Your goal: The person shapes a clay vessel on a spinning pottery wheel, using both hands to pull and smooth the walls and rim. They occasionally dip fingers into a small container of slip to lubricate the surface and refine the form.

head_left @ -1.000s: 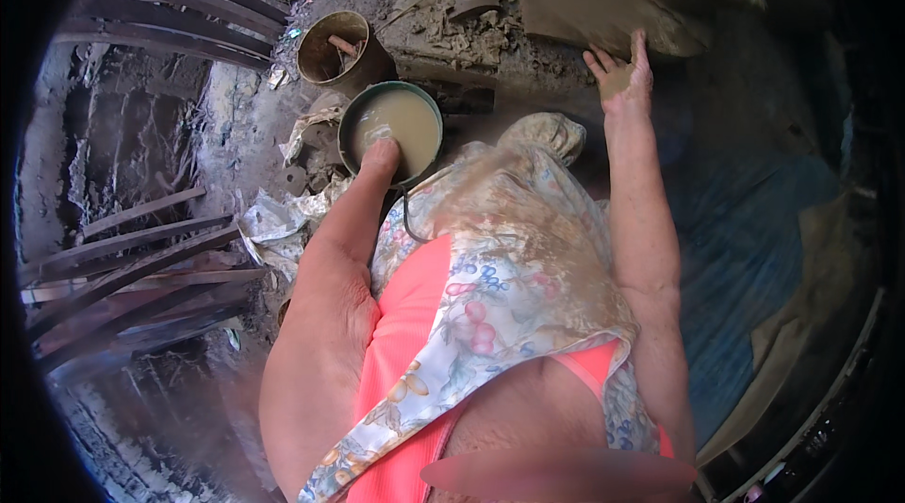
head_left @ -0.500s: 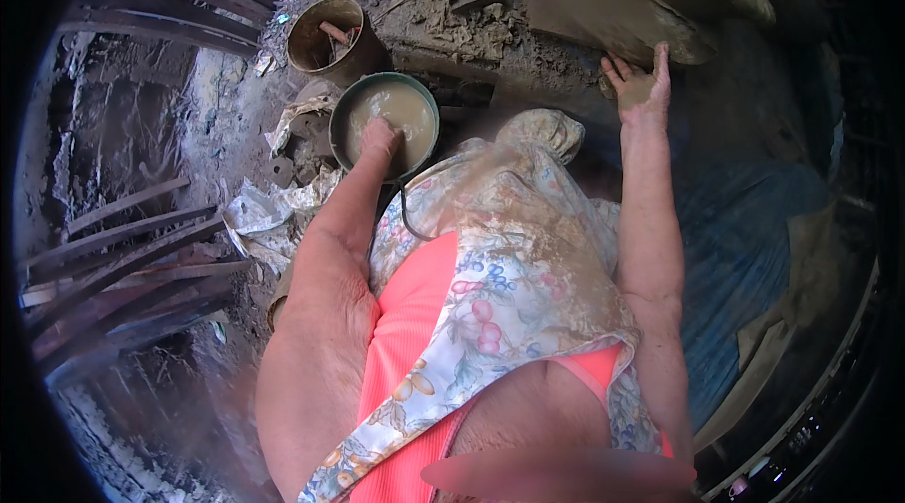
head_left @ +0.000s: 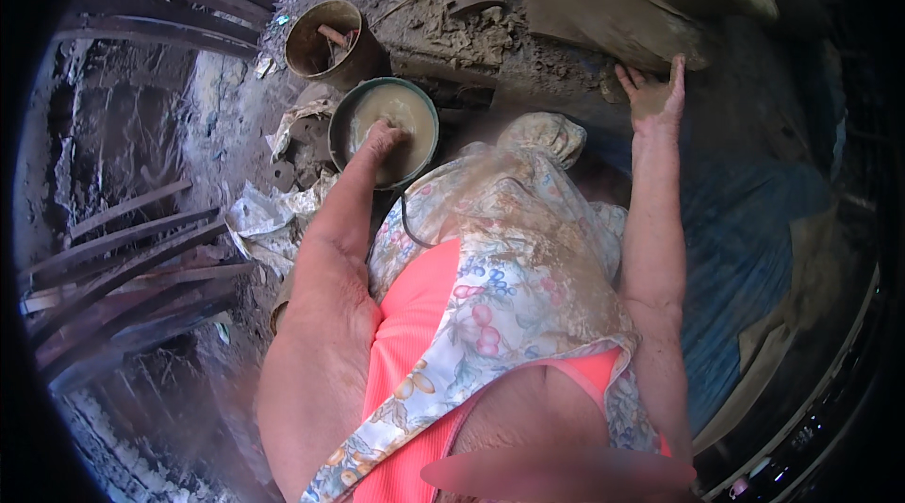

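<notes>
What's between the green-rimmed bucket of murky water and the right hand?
In the head view, the rounded, mud-stained end of the floral cloth lies between the bucket and the right hand.

Left fingers (head_left: 400,134) dip into a green bucket (head_left: 435,128), right fingers (head_left: 625,80) beside a muddy mass (head_left: 617,8).

The right hand (head_left: 652,101) has slid rightward along the lower edge of the muddy block (head_left: 622,8), so its corner is nearer the thumb (head_left: 678,72); the left hand (head_left: 384,138) reaches farther past the near rim of the bucket (head_left: 436,122), bent fingers (head_left: 400,135) now showing above the cloudy water (head_left: 412,114).
</notes>
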